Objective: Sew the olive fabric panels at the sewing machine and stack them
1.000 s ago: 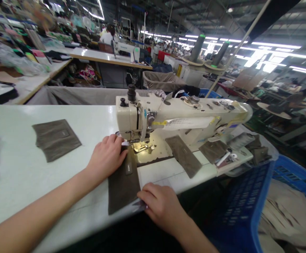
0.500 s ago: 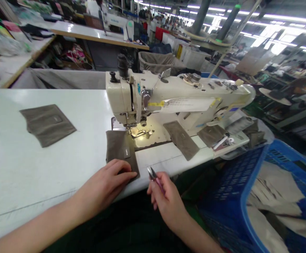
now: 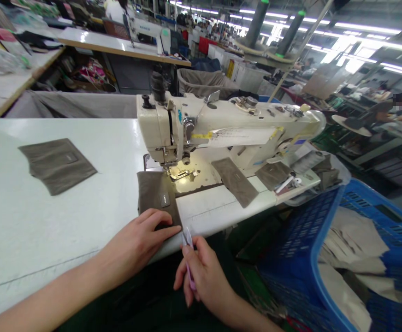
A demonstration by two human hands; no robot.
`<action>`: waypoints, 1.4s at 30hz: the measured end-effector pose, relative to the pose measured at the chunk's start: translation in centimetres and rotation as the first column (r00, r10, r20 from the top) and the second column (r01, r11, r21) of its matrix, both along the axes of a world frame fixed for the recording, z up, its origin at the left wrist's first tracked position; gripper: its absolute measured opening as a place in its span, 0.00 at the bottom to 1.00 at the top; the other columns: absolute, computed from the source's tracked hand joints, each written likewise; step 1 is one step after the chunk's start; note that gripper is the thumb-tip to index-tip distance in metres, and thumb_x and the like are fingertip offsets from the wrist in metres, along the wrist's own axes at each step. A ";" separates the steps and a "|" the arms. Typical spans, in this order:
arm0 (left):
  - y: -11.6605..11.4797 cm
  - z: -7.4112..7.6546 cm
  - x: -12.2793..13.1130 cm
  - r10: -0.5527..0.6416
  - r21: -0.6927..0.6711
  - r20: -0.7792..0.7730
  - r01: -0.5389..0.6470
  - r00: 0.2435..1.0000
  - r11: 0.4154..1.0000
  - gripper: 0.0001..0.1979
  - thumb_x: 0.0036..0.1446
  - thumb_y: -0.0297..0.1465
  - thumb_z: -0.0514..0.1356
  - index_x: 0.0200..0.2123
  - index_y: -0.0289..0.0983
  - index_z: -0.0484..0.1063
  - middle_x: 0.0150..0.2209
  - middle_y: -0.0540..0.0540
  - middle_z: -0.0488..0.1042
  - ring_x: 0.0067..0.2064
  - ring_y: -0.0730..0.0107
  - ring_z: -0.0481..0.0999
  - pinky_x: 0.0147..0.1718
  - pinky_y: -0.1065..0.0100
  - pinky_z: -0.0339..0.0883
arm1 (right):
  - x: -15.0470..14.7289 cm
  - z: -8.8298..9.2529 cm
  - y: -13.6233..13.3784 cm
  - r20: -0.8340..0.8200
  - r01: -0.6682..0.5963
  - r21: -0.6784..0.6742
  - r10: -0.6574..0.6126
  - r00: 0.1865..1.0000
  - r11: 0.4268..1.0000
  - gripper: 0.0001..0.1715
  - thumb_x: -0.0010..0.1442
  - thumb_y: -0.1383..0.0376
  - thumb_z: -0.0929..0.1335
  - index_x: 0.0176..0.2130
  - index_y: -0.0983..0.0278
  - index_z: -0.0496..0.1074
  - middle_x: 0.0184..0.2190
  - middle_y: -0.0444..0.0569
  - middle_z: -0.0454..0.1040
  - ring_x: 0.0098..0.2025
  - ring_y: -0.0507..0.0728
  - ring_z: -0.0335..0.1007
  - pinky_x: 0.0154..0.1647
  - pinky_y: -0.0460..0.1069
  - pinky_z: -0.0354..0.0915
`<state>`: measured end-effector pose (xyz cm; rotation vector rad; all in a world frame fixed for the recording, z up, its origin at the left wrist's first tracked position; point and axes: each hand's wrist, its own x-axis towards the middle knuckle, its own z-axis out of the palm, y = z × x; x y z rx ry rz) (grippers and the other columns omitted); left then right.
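A dark olive fabric piece [image 3: 154, 196] with a small label lies on the white table [image 3: 83, 221], its far end by the presser foot of a cream sewing machine [image 3: 221, 129]. My left hand [image 3: 142, 240] lies flat on the near end of that piece, fingers stretched out. Just to its right, off the table's front edge, my right hand [image 3: 203, 276] is closed on small pink-handled thread snips [image 3: 188, 246]. Their tips point up at the fabric's near right corner.
Another olive piece [image 3: 57, 163] lies at the left of the table. Two more pieces [image 3: 235, 180] rest on the machine bed. A blue plastic basket [image 3: 311, 240] with beige cut pieces stands at the right. Other sewing stations and people fill the background.
My left hand slid from the needle area down to the fabric's near end. My right hand lifted off the table with the snips and now brings them close to the fabric corner.
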<state>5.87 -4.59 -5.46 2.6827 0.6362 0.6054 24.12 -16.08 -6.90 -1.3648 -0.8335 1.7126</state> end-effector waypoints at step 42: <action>0.1 -0.5 0.1 -0.019 0.115 -0.016 0.021 1.000 0.993 0.21 0.64 0.21 0.54 0.55 0.43 0.76 0.46 0.42 0.73 0.45 0.61 0.73 0.41 0.64 0.72 | -0.1 0.7 0.3 0.004 0.009 -0.047 -0.008 1.000 0.999 0.37 0.57 0.32 0.63 0.42 0.62 0.61 0.17 0.38 0.73 0.08 0.47 0.55 0.08 0.41 0.43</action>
